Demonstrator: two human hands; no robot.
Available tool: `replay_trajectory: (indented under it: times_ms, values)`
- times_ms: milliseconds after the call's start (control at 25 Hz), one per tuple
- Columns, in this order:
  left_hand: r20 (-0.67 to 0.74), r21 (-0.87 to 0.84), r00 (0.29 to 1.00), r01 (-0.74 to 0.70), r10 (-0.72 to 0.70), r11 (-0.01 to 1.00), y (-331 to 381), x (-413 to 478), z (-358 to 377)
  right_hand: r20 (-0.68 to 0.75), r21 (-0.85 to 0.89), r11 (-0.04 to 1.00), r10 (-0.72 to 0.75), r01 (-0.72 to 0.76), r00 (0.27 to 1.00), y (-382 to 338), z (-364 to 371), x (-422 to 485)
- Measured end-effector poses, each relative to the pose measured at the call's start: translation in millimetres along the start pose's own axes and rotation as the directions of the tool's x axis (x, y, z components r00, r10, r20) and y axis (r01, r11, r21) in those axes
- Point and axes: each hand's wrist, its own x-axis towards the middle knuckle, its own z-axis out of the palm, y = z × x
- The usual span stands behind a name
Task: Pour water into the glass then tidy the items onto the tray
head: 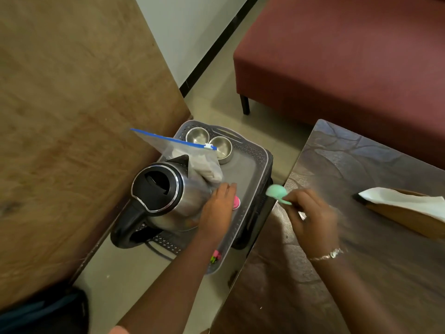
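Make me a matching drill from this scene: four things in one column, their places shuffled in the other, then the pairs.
Things
1. kettle
2. bowls
3. spoon
4. tissue box

Places
A. far end of the tray
B. on the table
C. near end of the tray
D. in the right hand

Pairs: 1-C, 2-A, 3-D, 4-B

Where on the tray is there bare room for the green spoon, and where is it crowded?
Bare: the tray floor along its right rim, between the steel bowls and the left hand. Crowded: the left side, under the kettle and zip bag. Right hand pinches green spoon.
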Motion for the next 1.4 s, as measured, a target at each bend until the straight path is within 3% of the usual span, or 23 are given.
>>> replay_trajectory:
  times_ms: [80, 160, 360, 600, 840, 960, 1080, 1160, 1280, 1400]
  values:
    - [-0.091, -0.081, 0.996, 0.002, -0.009, 0.997, -4.1, -18.6, -3.3, 0.053, -0.045, 0.993, -0.105, 0.107, 0.993, -8.3, 20.9, 28.8]
    - [-0.054, -0.204, 0.997, 0.051, -0.063, 0.978, -10.6, -40.2, -5.1, 0.164, -0.109, 0.976, -0.171, 0.19, 0.972, -11.1, 48.5, 56.0]
    - [0.031, -0.191, 0.999, 0.022, -0.017, 0.981, -21.0, -81.1, -3.2, 0.527, -0.343, 0.9, -0.053, 0.269, 0.848, 9.0, 107.8, 96.2]
    - [0.058, -0.139, 0.996, 0.074, -0.067, 0.988, -28.9, -89.5, -6.9, 0.672, -0.287, 0.89, -0.077, 0.354, 0.737, 35.8, 115.9, 97.9]
    - [0.065, -0.145, 0.996, 0.078, -0.069, 0.986, -32.3, -85.0, -3.8, 0.871, -0.292, 0.714, -0.076, 0.636, 0.485, 41.1, 121.8, 111.8]
    - [0.05, -0.157, 0.997, 0.063, -0.056, 0.986, -31.9, -88.3, -3.8, 0.899, -0.316, 0.68, -0.008, 0.661, 0.438, 39.6, 127.7, 108.0]
    - [0.062, -0.146, 0.996, 0.066, -0.057, 0.987, -28.6, -92.9, -3.5, 0.901, -0.356, 0.61, 0.024, 0.708, 0.433, 36.0, 133.7, 107.0]
    - [0.072, -0.15, 0.995, 0.073, -0.063, 0.986, -28.4, -96.4, -1.3, 0.885, -0.387, 0.587, 0.02, 0.711, 0.465, 32.9, 135.7, 103.7]
    - [0.127, -0.141, 0.988, 0.104, -0.086, 0.985, -27.9, -101.3, -0.7, 0.75, -0.453, 0.689, -0.049, 0.566, 0.659, 32.9, 123.1, 93.4]
    - [0.052, -0.153, 0.99, 0.136, -0.129, 0.979, -24.2, -102.9, -4.1, 0.56, -0.476, 0.802, -0.04, 0.361, 0.827, 23.8, 95.1, 59.8]
